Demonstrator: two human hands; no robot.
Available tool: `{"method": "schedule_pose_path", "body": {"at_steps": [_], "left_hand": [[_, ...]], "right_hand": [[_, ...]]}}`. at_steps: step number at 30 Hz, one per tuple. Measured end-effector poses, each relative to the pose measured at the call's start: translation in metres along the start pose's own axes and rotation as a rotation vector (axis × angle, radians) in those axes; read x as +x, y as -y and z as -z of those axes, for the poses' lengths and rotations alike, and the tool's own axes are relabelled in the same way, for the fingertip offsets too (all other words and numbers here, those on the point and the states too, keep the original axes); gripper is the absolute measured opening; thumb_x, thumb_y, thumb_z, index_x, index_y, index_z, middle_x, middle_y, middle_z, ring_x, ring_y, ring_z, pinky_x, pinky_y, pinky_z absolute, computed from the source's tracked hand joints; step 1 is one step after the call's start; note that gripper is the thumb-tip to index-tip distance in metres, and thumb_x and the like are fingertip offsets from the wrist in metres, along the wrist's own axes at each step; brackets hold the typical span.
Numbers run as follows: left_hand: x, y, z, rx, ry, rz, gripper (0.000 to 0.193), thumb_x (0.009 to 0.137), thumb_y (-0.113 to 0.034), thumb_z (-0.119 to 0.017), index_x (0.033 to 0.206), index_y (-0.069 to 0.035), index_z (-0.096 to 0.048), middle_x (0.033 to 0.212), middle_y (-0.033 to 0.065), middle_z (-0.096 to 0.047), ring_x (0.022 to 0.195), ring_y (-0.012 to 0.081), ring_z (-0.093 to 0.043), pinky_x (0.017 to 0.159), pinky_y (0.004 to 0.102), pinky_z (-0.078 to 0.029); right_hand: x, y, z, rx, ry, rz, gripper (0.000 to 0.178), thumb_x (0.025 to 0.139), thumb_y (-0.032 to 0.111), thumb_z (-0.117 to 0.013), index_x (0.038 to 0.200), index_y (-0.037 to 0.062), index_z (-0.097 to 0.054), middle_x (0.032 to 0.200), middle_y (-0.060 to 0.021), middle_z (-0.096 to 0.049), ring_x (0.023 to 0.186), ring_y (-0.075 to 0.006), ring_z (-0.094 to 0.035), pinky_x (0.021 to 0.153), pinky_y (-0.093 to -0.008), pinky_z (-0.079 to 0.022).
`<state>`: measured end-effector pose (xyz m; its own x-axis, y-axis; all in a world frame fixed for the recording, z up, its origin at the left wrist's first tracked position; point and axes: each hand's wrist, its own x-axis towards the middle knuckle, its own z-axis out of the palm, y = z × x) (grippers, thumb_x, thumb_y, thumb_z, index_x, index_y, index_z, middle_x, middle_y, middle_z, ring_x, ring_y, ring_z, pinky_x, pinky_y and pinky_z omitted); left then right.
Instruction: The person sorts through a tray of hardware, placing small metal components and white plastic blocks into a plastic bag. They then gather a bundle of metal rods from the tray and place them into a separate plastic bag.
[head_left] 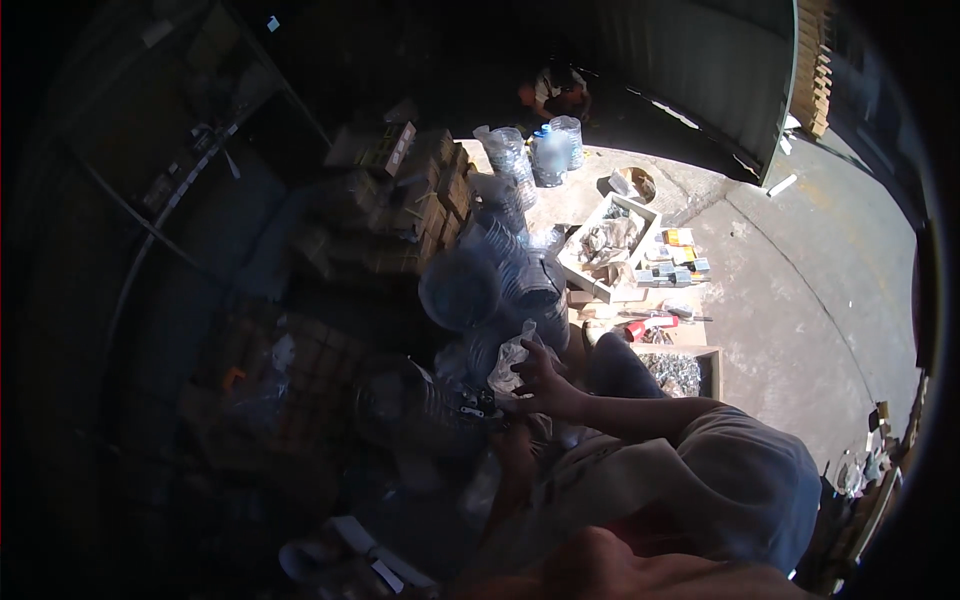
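Observation:
My right hand (pixel 548 388) reaches in from the right with its fingers spread, beside a crumpled clear plastic bag (pixel 508 362). Its fingertips overlap the bag's edge; whether they touch it I cannot tell. Just below, in shadow, is my left hand (pixel 514 445), its fingers mostly hidden. Nearest to it are small dark and shiny metal pieces (pixel 475 405), too dim to name surely. These pieces lie by the top of a ringed, wrapped stack (pixel 400 400) at the left.
Wrapped clear stacks (pixel 460 285) stand ahead, beside piled cardboard boxes (pixel 425 200). Farther right are a shallow wooden tray (pixel 607 240) with bagged parts, a red tool (pixel 650 326) and a box of small metal parts (pixel 672 372). Another person (pixel 558 92) crouches in the background.

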<state>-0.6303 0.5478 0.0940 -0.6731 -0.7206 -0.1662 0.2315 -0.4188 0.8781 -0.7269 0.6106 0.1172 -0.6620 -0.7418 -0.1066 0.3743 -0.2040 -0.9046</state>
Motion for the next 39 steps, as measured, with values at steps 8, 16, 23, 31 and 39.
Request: {"method": "schedule_pose_path", "body": {"at_steps": [8,16,23,31,39], "left_hand": [[-0.002,0.019,0.034,0.075,-0.021,0.023,0.007,0.078,-0.005,-0.057,0.079,-0.001,-0.052,0.078,0.0026,-0.054,0.066,0.0092,-0.048,0.056,0.0221,-0.041],[0.023,0.007,0.036,0.868,0.443,-0.004,0.012,0.074,-0.008,-0.058,0.081,0.001,-0.056,0.07,0.0061,-0.058,0.065,0.0163,-0.056,0.059,0.0308,-0.044],[0.038,-0.009,0.007,1.51,0.766,-0.091,0.033,0.071,-0.011,-0.06,0.102,-0.001,-0.056,0.1,0.0226,-0.054,0.09,0.033,-0.055,0.076,0.0391,-0.044],[0.088,0.01,0.005,1.739,0.609,-0.06,0.04,0.075,-0.012,-0.056,0.114,-0.005,-0.047,0.101,0.019,-0.051,0.091,0.0371,-0.052,0.076,0.042,-0.043],[0.141,0.019,-0.016,1.874,0.708,0.187,0.027,0.078,-0.014,-0.051,0.103,-0.004,-0.054,0.103,0.0197,-0.053,0.093,0.0364,-0.053,0.078,0.0432,-0.042]], "right_hand": [[-0.046,0.009,0.013,-1.035,-0.129,0.312,0.038,0.072,0.008,-0.056,0.108,0.0069,-0.045,0.114,-0.0191,-0.045,0.085,-0.0318,-0.058,0.072,-0.0343,-0.048],[-0.023,-0.022,0.085,-1.247,-0.079,0.261,0.019,0.067,0.006,-0.053,0.081,0.0046,-0.065,0.092,-0.015,-0.06,0.082,-0.028,-0.059,0.075,-0.0349,-0.047],[-0.01,-0.024,0.083,-1.289,-0.172,0.293,0.028,0.067,0.005,-0.057,0.095,0.0031,-0.06,0.095,-0.0157,-0.055,0.086,-0.0304,-0.056,0.075,-0.0369,-0.046],[0.033,-0.01,0.082,-1.318,0.042,-0.022,0.052,0.063,0.002,-0.058,0.114,0.0038,-0.048,0.105,-0.0172,-0.049,0.094,-0.0322,-0.052,0.082,-0.036,-0.044],[0.086,-0.002,0.1,-1.194,0.034,-0.075,0.046,0.064,0.004,-0.059,0.11,0.0094,-0.053,0.106,-0.0145,-0.052,0.099,-0.028,-0.05,0.081,-0.0353,-0.045]]}}
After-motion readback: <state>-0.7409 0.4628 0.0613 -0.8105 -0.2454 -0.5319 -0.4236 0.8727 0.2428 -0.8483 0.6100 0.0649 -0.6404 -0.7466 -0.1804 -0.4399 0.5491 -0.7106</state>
